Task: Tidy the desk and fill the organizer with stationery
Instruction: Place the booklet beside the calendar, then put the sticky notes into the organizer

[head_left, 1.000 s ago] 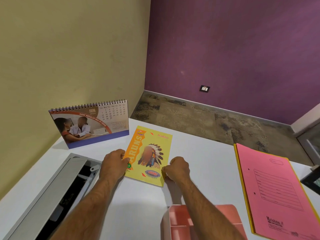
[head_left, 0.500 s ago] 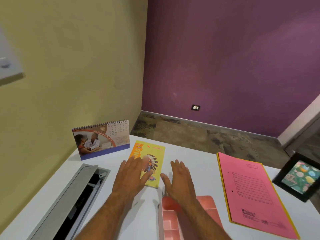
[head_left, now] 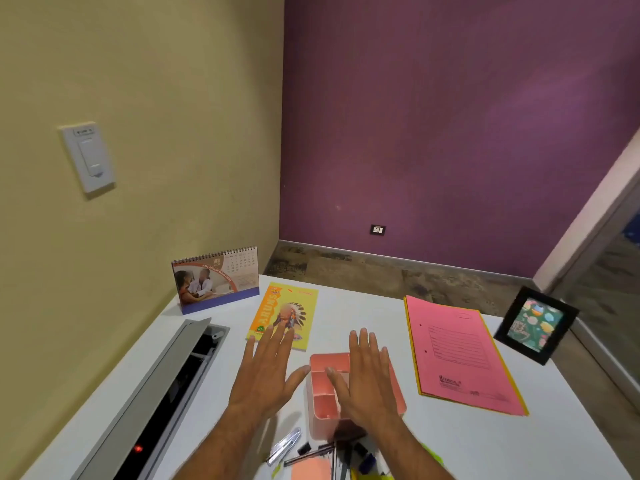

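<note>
A pink organizer (head_left: 320, 396) with several compartments stands on the white desk (head_left: 363, 313) in front of me. My right hand (head_left: 367, 379) hovers over it, fingers straight and spread, holding nothing. My left hand (head_left: 268, 372) is spread flat just left of the organizer, its fingertips over the near edge of a yellow notebook (head_left: 285, 315). Loose stationery (head_left: 311, 455) lies at the desk's near edge: pens, clips, a pink sticky pad, something yellow-green, partly hidden by my right forearm.
A desk calendar (head_left: 216, 277) stands at the back left. An open grey cable tray (head_left: 162, 393) runs along the left side. Pink and yellow folders (head_left: 460, 351) lie at the right, with a black photo frame (head_left: 535, 323) beyond them by the desk's right edge.
Both hands let go of the yellow notebook, opened flat and drew back toward me. The view rose, so the organizer and the loose stationery at the near edge came into sight.
</note>
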